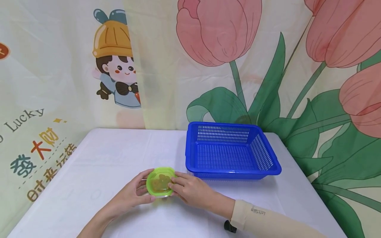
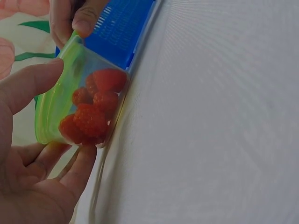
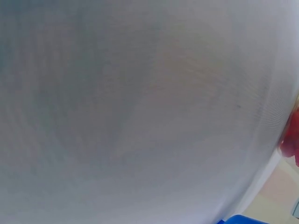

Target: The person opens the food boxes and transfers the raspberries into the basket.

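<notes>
Green-lidded container (image 1: 161,182) between left hand (image 1: 132,194), curved round left side, and right hand (image 1: 191,190), pinching right edge

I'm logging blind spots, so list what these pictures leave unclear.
- Right wrist: the fruit is cut off by the right edge, the basket by the bottom.
- Left wrist: the right hand is cut off by the top edge.
- Head: the lid blurs the fruit; the dark thing by the sleeve is too small to identify.
</notes>
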Demonstrator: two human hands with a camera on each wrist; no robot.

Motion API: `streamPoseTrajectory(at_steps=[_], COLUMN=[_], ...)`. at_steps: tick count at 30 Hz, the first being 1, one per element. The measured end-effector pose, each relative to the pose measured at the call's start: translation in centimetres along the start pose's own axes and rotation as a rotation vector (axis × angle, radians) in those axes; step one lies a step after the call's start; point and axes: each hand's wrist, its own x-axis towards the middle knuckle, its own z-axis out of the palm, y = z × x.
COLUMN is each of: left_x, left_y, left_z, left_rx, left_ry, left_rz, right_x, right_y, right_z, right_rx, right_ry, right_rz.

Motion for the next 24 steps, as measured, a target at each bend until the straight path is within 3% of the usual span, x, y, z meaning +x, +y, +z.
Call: streamPoseTrajectory(at_steps=[5,24], left_x=[0.00,-0.07], left_y=[-0.09,0.22], left_z=[0.06,0.14], left_rx=[0.002,-0.009], left_ry=[-0.008,0.007], left_rz=[0.049,0.025], right_x=[0.08,0.17], right_y=[-0.13,-0.11], right_z=[-0.14,0.36], right_rx=[-0.025,-0.083], right_ry=[0.012,0.014], right_rz=[-0.010,-0.016])
